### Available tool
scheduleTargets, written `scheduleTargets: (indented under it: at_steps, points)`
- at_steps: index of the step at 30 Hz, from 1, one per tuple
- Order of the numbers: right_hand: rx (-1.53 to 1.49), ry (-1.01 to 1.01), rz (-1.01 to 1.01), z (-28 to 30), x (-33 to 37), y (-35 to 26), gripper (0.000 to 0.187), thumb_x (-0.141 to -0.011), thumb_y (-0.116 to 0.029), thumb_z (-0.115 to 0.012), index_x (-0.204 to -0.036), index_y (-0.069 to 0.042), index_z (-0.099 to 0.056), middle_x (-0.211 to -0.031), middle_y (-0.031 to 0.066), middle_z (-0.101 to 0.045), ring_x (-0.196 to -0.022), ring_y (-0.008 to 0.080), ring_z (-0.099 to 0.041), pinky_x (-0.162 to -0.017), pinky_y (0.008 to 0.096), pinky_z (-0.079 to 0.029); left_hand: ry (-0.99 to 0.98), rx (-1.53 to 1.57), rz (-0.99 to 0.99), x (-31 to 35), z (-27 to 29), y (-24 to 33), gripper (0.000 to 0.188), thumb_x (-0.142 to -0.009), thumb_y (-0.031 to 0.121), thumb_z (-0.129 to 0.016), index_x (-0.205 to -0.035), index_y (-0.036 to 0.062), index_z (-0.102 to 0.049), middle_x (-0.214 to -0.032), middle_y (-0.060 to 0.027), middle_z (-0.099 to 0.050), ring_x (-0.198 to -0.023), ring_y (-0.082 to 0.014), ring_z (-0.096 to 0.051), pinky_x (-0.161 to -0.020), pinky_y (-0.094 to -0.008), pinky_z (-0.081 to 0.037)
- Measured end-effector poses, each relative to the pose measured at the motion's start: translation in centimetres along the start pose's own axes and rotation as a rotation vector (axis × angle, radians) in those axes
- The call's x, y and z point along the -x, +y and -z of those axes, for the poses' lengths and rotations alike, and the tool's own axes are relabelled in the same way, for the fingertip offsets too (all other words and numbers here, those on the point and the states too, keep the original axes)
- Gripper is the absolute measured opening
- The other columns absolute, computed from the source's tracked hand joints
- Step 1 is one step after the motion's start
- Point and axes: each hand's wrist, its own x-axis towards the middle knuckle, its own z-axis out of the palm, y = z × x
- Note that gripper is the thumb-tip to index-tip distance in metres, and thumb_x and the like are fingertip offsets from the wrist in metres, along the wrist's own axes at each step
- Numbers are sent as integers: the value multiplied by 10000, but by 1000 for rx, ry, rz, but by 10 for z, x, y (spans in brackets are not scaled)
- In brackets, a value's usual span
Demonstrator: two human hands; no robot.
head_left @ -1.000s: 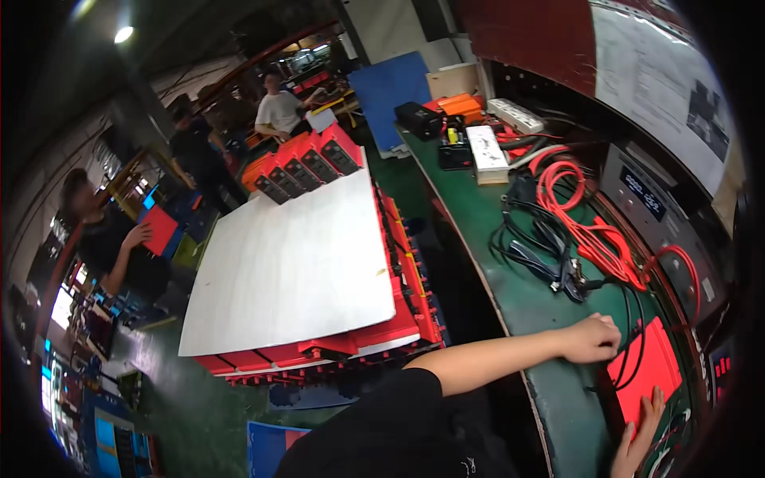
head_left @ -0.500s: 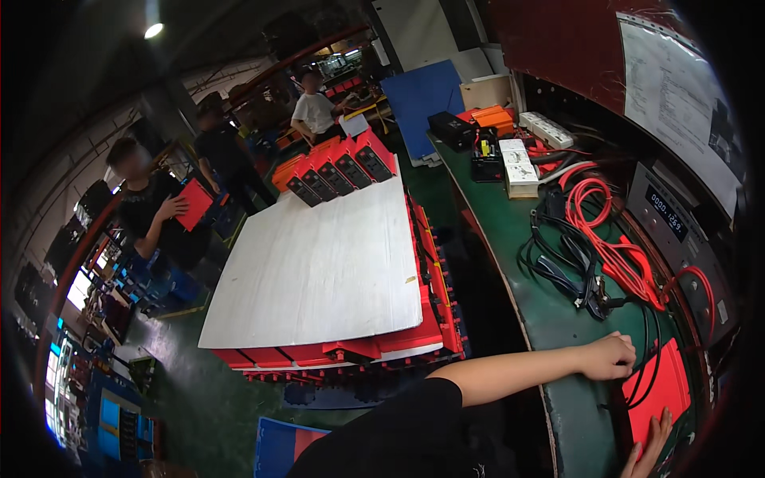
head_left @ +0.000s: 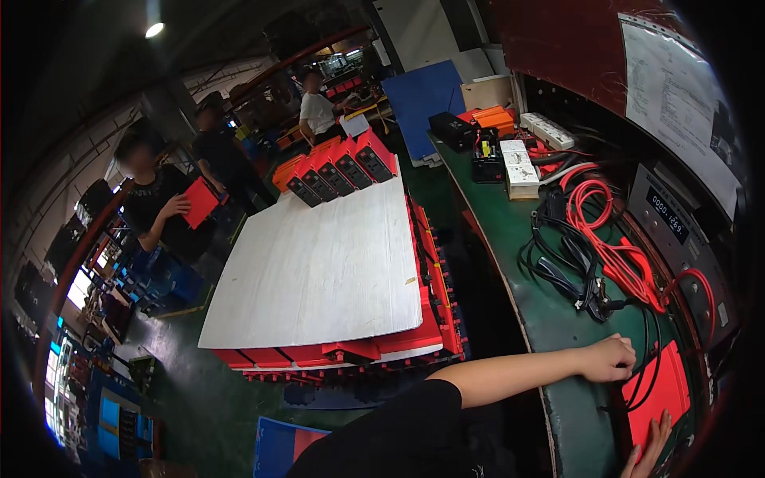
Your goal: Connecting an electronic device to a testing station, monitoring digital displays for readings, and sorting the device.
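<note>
A green workbench [head_left: 510, 231] curves along the right of a dim workshop. At its near end lies a flat red unit [head_left: 655, 392], crossed by black cables. The left hand [head_left: 608, 358] rests knuckles-up at the unit's left edge, fingers curled loosely; whether they grip a cable cannot be told. The right hand [head_left: 652, 448] lies flat and spread on the unit's near edge. Farther up the bench lie coiled red leads [head_left: 610, 239] and black leads [head_left: 558, 259]. Left of the bench, a white board [head_left: 319, 267] covers a pallet of red units [head_left: 339, 169]. Beyond it, a co-worker holds a red unit [head_left: 200, 201].
</note>
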Motion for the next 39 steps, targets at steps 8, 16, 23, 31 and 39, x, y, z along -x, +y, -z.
scheduleTargets:
  at_steps: [8,16,23,31,39]
  points:
    - [-70,33,26,-1,0,-1,405,-1018,-285,-524,-1343,-53,-597,-1454,176,-517,-1347,376,-452,-1157,484,-316,8,1,6,0,0,-1,198,-838,248,-632,-715,94,-615,-805,-32,-620,-919,-242,-544,-876,-401,-363]
    - [-92,9,11,-3,3,3,429,-1024,-300,-510,-1352,-34,-581,-1469,179,-499,-1365,393,-425,-1166,491,-300,16,10,-8,0,0,1,228,-841,252,-633,-697,84,-579,-789,-42,-608,-901,-246,-542,-864,-402,-363]
    - [-40,-1,18,-1,0,1,428,-1006,-266,-531,-1361,-30,-566,-1457,179,-509,-1356,389,-438,-1164,486,-310,29,15,-17,0,1,2,229,-841,250,-635,-695,83,-576,-775,-40,-599,-895,-246,-541,-856,-401,-364]
    - [40,22,54,2,0,-2,423,-1003,-224,-549,-1378,-28,-544,-1429,161,-538,-1328,374,-475,-1140,467,-357,25,4,2,0,0,1,215,-841,238,-644,-701,90,-574,-775,-32,-593,-895,-240,-539,-854,-410,-361]
    - [77,27,74,7,-3,-6,463,-1041,-322,-472,-1383,-18,-541,-1428,157,-543,-1311,360,-493,-1120,439,-378,21,7,4,0,2,3,207,-838,237,-650,-711,86,-584,-776,-31,-597,-898,-246,-542,-857,-417,-368]
